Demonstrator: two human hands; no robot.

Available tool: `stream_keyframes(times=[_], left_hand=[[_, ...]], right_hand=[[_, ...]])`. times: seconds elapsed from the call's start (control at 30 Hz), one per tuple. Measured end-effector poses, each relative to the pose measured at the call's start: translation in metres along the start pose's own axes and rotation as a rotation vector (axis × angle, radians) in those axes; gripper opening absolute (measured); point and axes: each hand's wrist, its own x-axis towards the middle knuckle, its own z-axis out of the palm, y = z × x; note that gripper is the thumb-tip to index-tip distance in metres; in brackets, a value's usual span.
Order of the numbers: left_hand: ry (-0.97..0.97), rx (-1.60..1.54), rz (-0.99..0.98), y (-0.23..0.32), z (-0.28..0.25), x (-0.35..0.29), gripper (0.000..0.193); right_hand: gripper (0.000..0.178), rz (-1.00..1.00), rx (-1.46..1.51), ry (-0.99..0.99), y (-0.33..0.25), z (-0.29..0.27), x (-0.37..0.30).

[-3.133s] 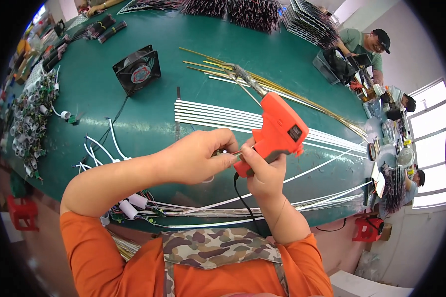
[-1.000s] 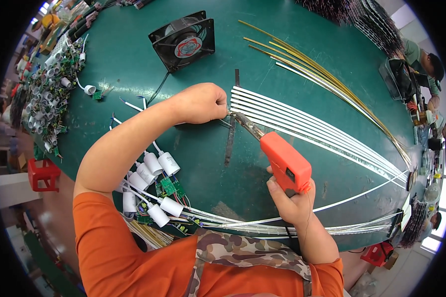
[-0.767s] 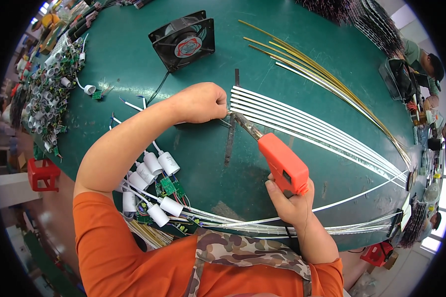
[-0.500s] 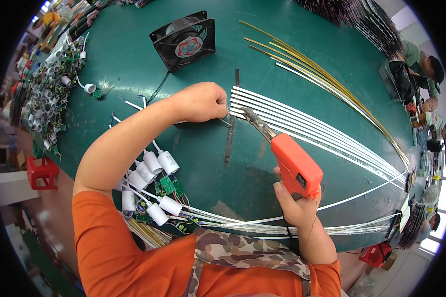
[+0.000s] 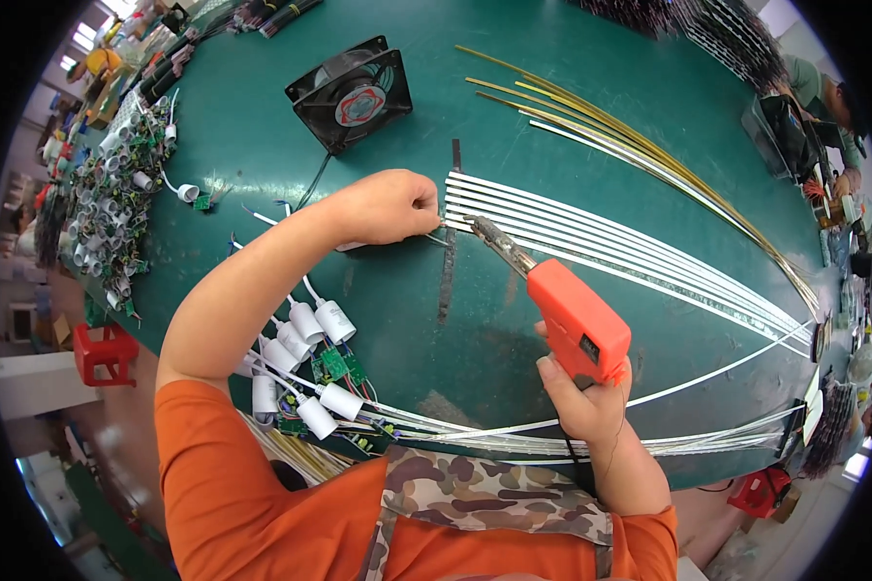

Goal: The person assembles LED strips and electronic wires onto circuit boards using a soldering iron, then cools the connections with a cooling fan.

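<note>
A red soldering gun is gripped in my right hand, its dark, crusted tip pointing up and left. That tip hovers over the left ends of a fanned row of thin white strips; whether it touches one I cannot tell. My left hand is closed in a pinch beside those ends. A thin wire-like piece pokes out under its fingers, but what the fingertips hold is hidden. Below my left forearm lie several white lamp caps with white leads and green circuit boards.
A black fan stands beyond my left hand on the green table. Yellowish and white strips lie at far right. Piled caps and boards cover the left edge. More white strips run close to my apron. Another person is at right.
The whole view has shifted slightly. Both hands and the soldering gun stay nearly in place relative to the white strips.
</note>
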Motion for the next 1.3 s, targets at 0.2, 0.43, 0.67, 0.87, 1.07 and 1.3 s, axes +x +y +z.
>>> stream_keyframes(times=[0.2,0.43,0.67,0.87,1.07,1.3], left_hand=[[-0.033,0.069,0.256,-0.01,-0.006,-0.005,0.014],[-0.008,0.315,0.365,-0.009,0.0,-0.005,0.01],[0.033,0.318,0.311,-0.008,0.003,-0.009,0.01],[0.109,0.117,0.244,-0.011,0.005,-0.003,0.012],[0.195,0.226,0.313,-0.017,0.011,0.002,0.012],[0.182,0.23,0.354,-0.018,0.009,0.002,0.009]], right_hand=[[0.042,0.059,0.07,0.019,-0.002,-0.001,0.0],[0.04,0.076,0.096,0.044,-0.002,0.0,0.0],[0.041,0.051,0.083,0.039,-0.002,0.001,0.001],[0.04,0.118,0.131,0.078,-0.007,0.004,0.003],[0.039,0.092,0.079,0.061,-0.002,0.005,0.007],[0.044,0.129,0.095,0.03,-0.002,0.008,0.009]])
